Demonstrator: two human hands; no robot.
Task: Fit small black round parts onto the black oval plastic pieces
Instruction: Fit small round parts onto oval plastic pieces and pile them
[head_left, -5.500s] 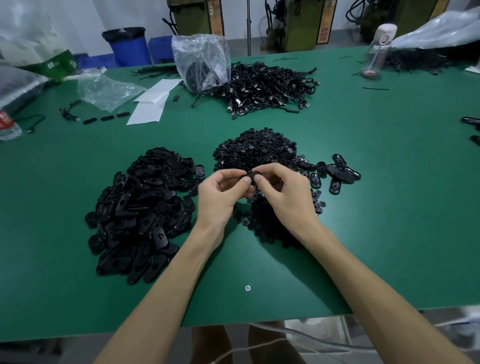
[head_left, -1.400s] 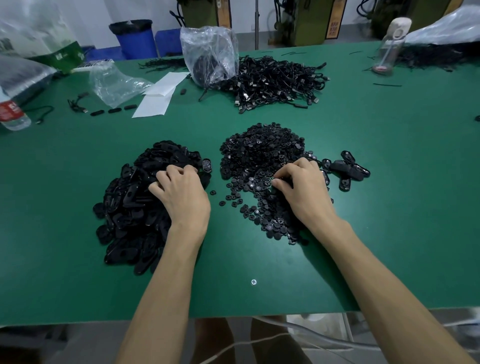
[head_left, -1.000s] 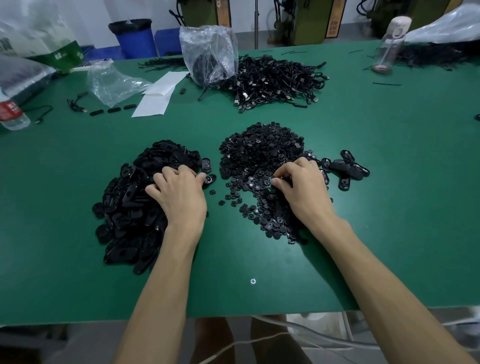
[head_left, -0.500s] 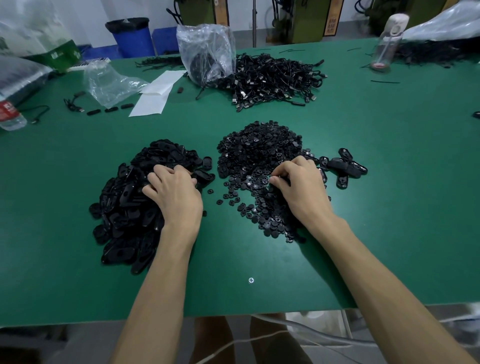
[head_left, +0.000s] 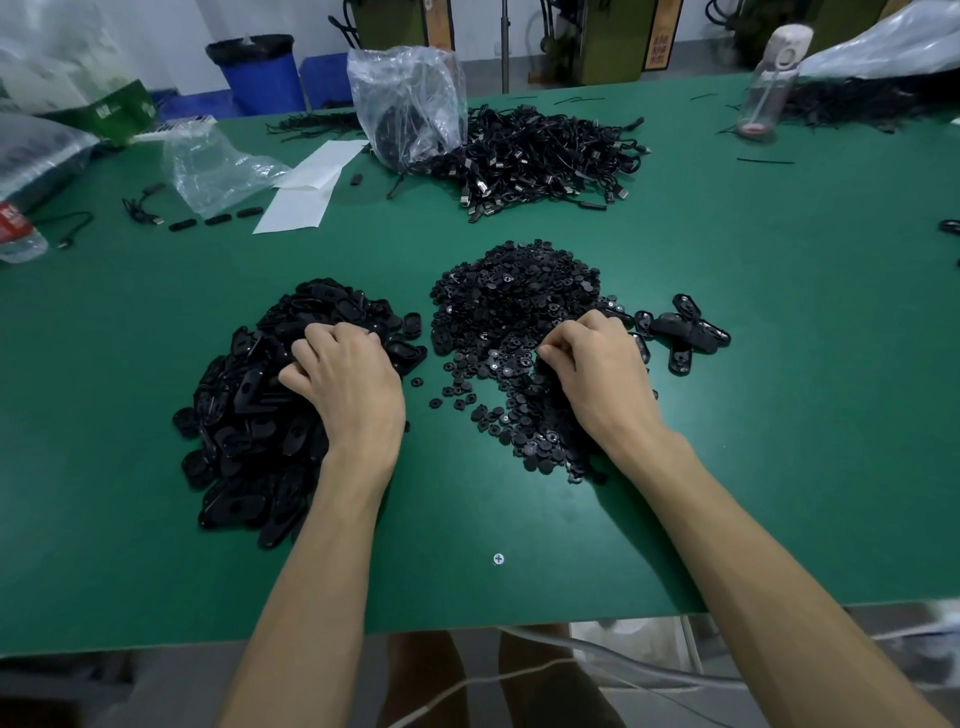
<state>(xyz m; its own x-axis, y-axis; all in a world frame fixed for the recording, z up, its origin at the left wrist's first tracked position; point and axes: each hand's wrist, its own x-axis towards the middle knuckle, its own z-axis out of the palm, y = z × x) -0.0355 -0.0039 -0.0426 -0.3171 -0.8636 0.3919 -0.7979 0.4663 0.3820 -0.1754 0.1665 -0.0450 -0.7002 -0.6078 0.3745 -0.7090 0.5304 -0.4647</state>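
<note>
- The small cluster of oval pieces (head_left: 685, 332) lying apart, just right of the right hand (head_left: 597, 374), looks like the finished output; whether each carries a round part is too small to tell.
- Against that, the pile of oval pieces (head_left: 249, 415) on the left and the pile of round parts (head_left: 514, 291) in the middle of the green worktop (head_left: 805, 441) are both large, so I judge the job barely begun, with nearly everything left.
- The step in hand appears to be picking one piece from each pile.
- The left hand (head_left: 345, 387) rests on the oval pile with its fingers (head_left: 332, 338) curled down among the pieces; the tips are hidden, so I cannot tell whether it holds one.
- The right hand sits on the near edge of the round pile, thumb and forefinger drawn close together; I cannot tell whether a part is pinched between them.
- The ovals are flat, glossy black, with a slot in the middle; the round parts are tiny black discs, some strewn between the piles.
</note>
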